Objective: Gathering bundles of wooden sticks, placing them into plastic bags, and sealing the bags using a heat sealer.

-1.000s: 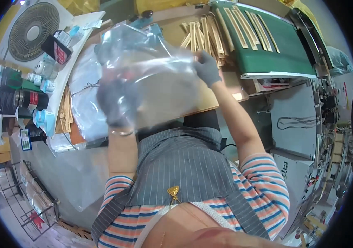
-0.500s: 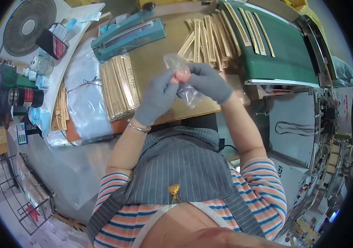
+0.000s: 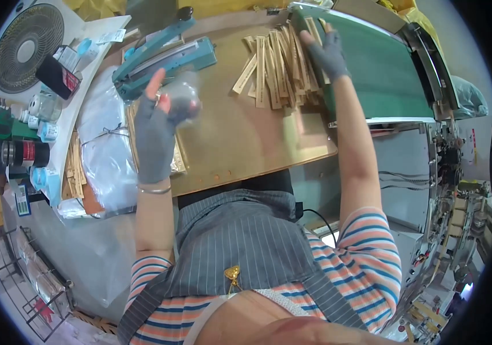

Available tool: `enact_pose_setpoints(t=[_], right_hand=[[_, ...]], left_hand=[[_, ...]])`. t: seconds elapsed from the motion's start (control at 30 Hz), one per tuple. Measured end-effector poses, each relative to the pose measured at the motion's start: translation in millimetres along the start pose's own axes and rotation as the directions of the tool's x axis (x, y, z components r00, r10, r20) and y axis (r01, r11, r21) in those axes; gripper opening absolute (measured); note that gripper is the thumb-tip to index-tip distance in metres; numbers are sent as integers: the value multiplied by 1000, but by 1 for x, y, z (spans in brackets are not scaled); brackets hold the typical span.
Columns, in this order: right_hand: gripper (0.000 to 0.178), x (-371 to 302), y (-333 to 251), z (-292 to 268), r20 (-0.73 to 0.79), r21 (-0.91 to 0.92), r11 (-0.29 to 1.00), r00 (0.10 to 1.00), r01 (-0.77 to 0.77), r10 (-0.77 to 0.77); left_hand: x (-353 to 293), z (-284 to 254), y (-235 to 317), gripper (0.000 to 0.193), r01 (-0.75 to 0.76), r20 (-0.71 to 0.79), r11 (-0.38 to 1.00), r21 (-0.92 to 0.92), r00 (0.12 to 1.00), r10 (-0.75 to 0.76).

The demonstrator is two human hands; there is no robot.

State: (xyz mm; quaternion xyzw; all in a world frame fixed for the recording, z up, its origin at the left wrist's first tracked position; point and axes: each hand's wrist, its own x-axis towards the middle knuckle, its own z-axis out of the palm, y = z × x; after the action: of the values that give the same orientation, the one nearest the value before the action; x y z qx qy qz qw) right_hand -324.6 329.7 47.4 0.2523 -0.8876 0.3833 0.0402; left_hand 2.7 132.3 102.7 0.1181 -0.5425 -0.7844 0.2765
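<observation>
My left hand (image 3: 157, 135), in a grey fingerless glove, is raised at the left of the worktable with its index finger stretched out. A blurred clear plastic bag (image 3: 184, 95) is held at its fingers. Partly covered by that hand, stacked slim brown paper packets (image 3: 178, 160) lie on the table. My right hand (image 3: 328, 56), gloved alike, reaches to the near left edge of the green conveyor belt (image 3: 384, 75) with its fingers spread. Slim packets lie under and beside it; contact cannot be made out. Left of it, a loose pile of slim packets (image 3: 275, 66) fans over the table.
A blue hand-lever bag sealer (image 3: 200, 57) stands at the back left. Tied clear plastic bags (image 3: 105, 129) lie at the table's left. A white shelf (image 3: 93, 63) holds jars, a phone and a fan (image 3: 27, 50). A wire rack (image 3: 24, 282) is at the lower left.
My hands have parted. The left moved left with the plastic bag; the right moved up and right to the belt's edge. The view has shifted slightly.
</observation>
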Motion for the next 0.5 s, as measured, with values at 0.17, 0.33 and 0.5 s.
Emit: enact_pose_setpoints(t=[0.17, 0.33, 0.5], right_hand=[[103, 17, -15, 48, 219, -588, 806, 973, 71, 74], [93, 13, -22, 90, 130, -456, 858, 935, -238, 329], [67, 8, -6, 91, -7, -386, 910, 987, -149, 158]], left_hand=[[78, -2, -107, 52, -28, 20, 702, 712, 1000, 20], [146, 33, -186, 70, 128, -52, 584, 801, 988, -145], [138, 47, -215, 75, 36, -79, 620, 783, 996, 43]])
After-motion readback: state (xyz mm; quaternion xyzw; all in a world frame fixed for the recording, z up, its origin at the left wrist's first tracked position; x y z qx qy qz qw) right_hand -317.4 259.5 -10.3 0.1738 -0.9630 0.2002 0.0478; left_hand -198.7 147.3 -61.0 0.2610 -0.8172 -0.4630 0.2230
